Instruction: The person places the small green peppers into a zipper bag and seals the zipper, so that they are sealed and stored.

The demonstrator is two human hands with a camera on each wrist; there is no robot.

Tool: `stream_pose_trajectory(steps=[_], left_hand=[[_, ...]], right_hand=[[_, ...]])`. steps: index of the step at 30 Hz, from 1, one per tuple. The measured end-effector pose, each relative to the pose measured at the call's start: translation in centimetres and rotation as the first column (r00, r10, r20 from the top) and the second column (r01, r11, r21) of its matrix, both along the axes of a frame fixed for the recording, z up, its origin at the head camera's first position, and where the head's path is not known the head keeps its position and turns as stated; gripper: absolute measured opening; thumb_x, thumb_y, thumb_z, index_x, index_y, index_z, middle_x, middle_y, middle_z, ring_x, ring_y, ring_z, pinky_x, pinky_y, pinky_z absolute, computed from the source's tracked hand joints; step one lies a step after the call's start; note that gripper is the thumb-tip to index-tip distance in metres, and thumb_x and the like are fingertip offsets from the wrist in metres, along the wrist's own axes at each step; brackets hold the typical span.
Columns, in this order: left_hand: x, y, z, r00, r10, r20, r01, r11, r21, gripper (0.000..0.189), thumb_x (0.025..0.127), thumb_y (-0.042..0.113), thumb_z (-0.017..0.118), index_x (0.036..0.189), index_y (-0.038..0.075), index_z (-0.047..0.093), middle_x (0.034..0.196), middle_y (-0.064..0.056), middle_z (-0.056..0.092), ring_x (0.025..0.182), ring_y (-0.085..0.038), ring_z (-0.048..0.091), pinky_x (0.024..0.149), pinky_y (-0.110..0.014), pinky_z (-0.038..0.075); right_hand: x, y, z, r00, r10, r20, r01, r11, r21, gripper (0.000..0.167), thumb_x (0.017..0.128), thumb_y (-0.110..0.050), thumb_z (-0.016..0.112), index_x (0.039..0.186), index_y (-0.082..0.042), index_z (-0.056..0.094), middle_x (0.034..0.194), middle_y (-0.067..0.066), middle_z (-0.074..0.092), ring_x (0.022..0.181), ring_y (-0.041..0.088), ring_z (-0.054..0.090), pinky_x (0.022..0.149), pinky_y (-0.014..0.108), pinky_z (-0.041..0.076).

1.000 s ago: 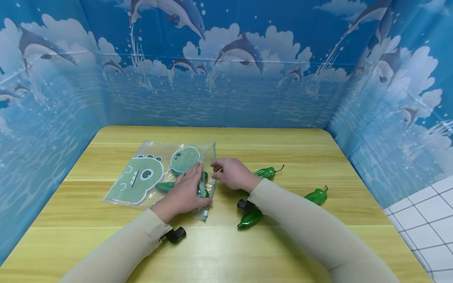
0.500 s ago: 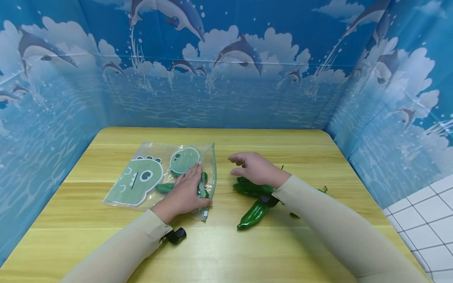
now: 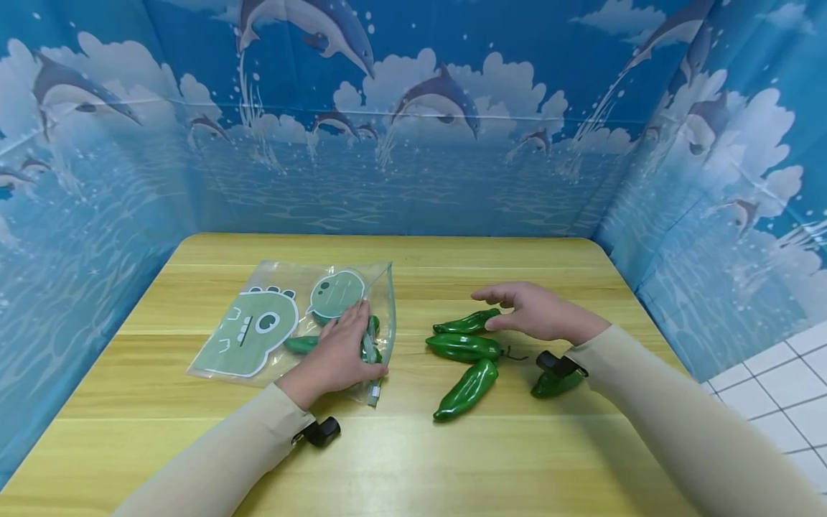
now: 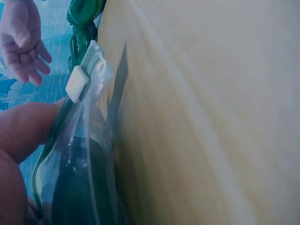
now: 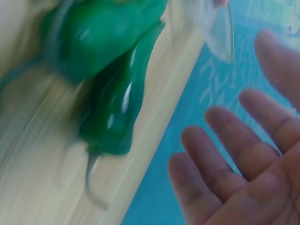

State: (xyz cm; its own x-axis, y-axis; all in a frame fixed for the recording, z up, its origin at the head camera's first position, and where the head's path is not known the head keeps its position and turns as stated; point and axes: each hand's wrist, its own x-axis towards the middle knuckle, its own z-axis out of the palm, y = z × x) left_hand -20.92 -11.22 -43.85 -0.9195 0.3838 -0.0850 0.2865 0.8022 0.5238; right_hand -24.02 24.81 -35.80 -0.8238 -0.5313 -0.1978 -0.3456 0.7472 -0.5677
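My left hand (image 3: 339,350) rests on a clear zip bag (image 3: 248,269) with green cartoon prints, fingers straight and thumb spread beside the slider (image 4: 77,84). Inside the bag, a green pepper (image 3: 301,345) shows through the plastic, with more green partly hidden under my hand. My right hand (image 3: 539,310) holds nothing, its fingers extended above the table beside the stem end of a pepper (image 3: 468,322). A second pepper (image 3: 464,347) lies just nearer, and a third (image 3: 466,391) points toward the front. Under my right wrist another pepper (image 3: 557,383) is partly hidden.
Everything lies on a wood-grain table (image 3: 413,459). A blue dolphin-print curtain (image 3: 413,179) stands behind it and along both sides. White floor tiles (image 3: 775,395) show at the right. A black wrist camera (image 3: 321,431) sits under each cuff.
My right hand has drawn away from the bag's mouth to the right, passing over the peppers and uncovering several of them. The left hand stays in place on the bag.
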Motion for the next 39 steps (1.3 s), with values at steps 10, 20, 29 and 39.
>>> stream_pose_trajectory(steps=[10, 20, 29, 39], left_hand=[[-0.1, 0.1, 0.2, 1.000, 0.005, -0.005, -0.005, 1.000, -0.002, 0.129, 0.083, 0.051, 0.086, 0.169, 0.002, 0.004, 0.178, -0.014, 0.006, 0.165, -0.034, 0.006, 0.131, -0.062, 0.008], [0.0, 0.1, 0.1, 1.000, 0.011, -0.005, -0.011, 1.000, 0.001, 0.129, 0.083, 0.051, 0.087, 0.169, 0.002, 0.004, 0.178, -0.014, 0.005, 0.165, -0.034, 0.006, 0.131, -0.062, 0.007], [0.1, 0.1, 0.1, 1.000, 0.016, 0.004, -0.016, 1.000, 0.001, 0.129, 0.082, 0.051, 0.087, 0.169, 0.003, 0.003, 0.178, -0.013, 0.004, 0.165, -0.034, 0.005, 0.132, -0.061, 0.006], [0.0, 0.1, 0.2, 1.000, 0.016, 0.009, -0.016, 1.000, 0.008, 0.129, 0.083, 0.050, 0.087, 0.169, 0.003, 0.003, 0.178, -0.014, 0.003, 0.165, -0.035, 0.005, 0.131, -0.062, 0.005]], right_hand=[[1.3, 5.4, 0.1, 0.999, 0.032, 0.022, -0.034, 0.996, 0.082, 0.063, 0.097, -0.025, 0.077, 0.153, -0.011, 0.056, 0.156, 0.019, 0.056, 0.147, 0.047, 0.047, 0.112, 0.066, 0.044], [2.3, 8.7, -0.4, 0.995, 0.009, 0.095, -0.025, 0.986, 0.164, 0.065, 0.091, -0.033, 0.082, 0.150, -0.017, 0.060, 0.156, 0.015, 0.056, 0.147, 0.049, 0.045, 0.111, 0.066, 0.044], [2.7, 10.9, -1.6, 0.982, -0.016, 0.187, -0.013, 0.988, 0.154, 0.065, 0.087, -0.027, 0.086, 0.146, -0.014, 0.063, 0.154, 0.017, 0.058, 0.146, 0.053, 0.043, 0.111, 0.065, 0.044], [2.8, 12.2, -3.1, 0.972, -0.024, 0.233, -0.005, 0.993, 0.120, 0.061, 0.081, -0.021, 0.088, 0.139, -0.018, 0.070, 0.145, 0.011, 0.065, 0.125, 0.026, 0.060, 0.093, 0.023, 0.049]])
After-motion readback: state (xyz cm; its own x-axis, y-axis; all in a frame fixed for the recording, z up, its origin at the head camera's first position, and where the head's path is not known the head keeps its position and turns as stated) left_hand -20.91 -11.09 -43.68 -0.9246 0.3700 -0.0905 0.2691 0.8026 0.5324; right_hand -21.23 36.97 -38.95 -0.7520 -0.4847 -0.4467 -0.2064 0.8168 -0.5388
